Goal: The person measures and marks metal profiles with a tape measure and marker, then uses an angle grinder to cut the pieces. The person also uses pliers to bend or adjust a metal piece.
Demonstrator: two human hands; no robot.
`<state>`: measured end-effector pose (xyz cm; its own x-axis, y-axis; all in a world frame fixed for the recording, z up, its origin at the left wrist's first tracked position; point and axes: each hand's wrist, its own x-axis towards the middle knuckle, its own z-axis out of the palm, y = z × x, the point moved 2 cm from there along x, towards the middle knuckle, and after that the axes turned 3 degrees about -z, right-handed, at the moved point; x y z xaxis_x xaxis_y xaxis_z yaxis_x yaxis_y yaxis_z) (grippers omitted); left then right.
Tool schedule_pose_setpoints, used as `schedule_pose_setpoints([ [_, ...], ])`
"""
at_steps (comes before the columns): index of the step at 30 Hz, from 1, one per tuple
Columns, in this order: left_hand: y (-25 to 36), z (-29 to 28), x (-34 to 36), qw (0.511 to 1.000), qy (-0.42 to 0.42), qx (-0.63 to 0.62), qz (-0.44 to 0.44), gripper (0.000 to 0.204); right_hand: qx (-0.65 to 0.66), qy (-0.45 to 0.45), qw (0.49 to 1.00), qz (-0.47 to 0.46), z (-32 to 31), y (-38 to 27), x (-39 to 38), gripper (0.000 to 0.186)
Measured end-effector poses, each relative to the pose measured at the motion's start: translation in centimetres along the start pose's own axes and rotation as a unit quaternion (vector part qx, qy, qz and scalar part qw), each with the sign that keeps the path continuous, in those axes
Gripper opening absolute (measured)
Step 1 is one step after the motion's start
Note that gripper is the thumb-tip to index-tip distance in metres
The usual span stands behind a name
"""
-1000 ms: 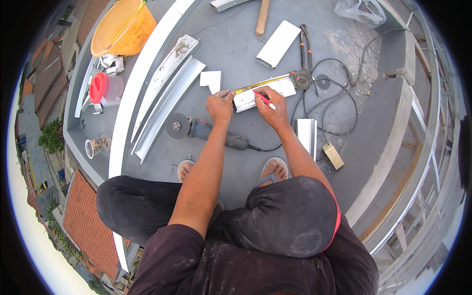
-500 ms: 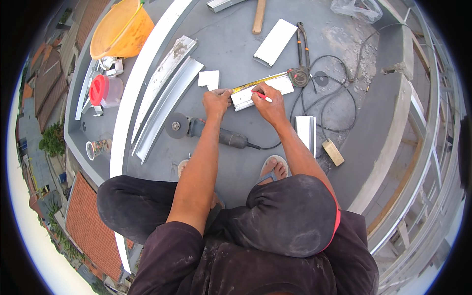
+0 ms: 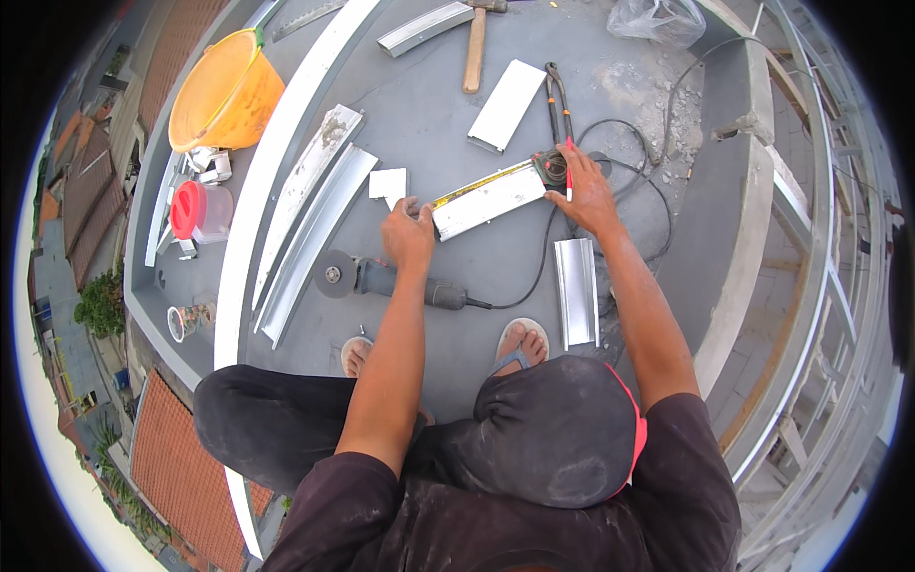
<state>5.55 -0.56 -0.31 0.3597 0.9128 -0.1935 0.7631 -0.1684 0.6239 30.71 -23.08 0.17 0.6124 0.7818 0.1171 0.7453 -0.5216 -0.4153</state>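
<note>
My right hand [image 3: 585,195] is at the tape measure case [image 3: 550,167], a red-and-white marker [image 3: 569,170] upright in its fingers. The yellow tape [image 3: 471,188] stretches along a white metal piece [image 3: 488,214]. My left hand [image 3: 410,236] has curled fingers at that piece's left end; what they grip is unclear. An angle grinder [image 3: 410,286] lies below that piece, its black cable looping rightward. Pliers [image 3: 558,95], another white piece [image 3: 505,105] and a small white offcut [image 3: 384,183] lie nearby. A short silver channel [image 3: 577,286] lies below my right hand.
Left are long profiles [image 3: 310,243], an orange bucket [image 3: 214,100] and a red-lidded container [image 3: 203,210]. A hammer [image 3: 474,52] and plastic bag [image 3: 648,19] lie at the back. A concrete ledge [image 3: 715,267] bounds the right; rooftops show far below on the left.
My right hand has moved up and right from the white piece to the tape case, the marker turning upright. My left hand sits slightly lower and left, and the whole view has shifted.
</note>
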Motion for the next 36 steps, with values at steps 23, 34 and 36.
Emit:
schedule_pose_setpoints([
  [23, 0.7, -0.6, 0.4, 0.957, -0.143, 0.141, 0.210, 0.138, -0.015, -0.081, 0.985, -0.150, -4.8, -0.3, 2.9, 0.080],
  [34, -0.5, 0.1, 1.8, 0.965, -0.096, 0.079, 0.232, 0.040, 0.009, -0.164, 0.978, -0.131, -4.2, -2.4, 4.7, 0.077],
  [36, 0.4, -0.5, 2.0, 0.970, -0.085, 0.029, 0.227, 0.038, 0.054, -0.178, 0.977, -0.104, -4.2, -2.7, 4.5, 0.077],
])
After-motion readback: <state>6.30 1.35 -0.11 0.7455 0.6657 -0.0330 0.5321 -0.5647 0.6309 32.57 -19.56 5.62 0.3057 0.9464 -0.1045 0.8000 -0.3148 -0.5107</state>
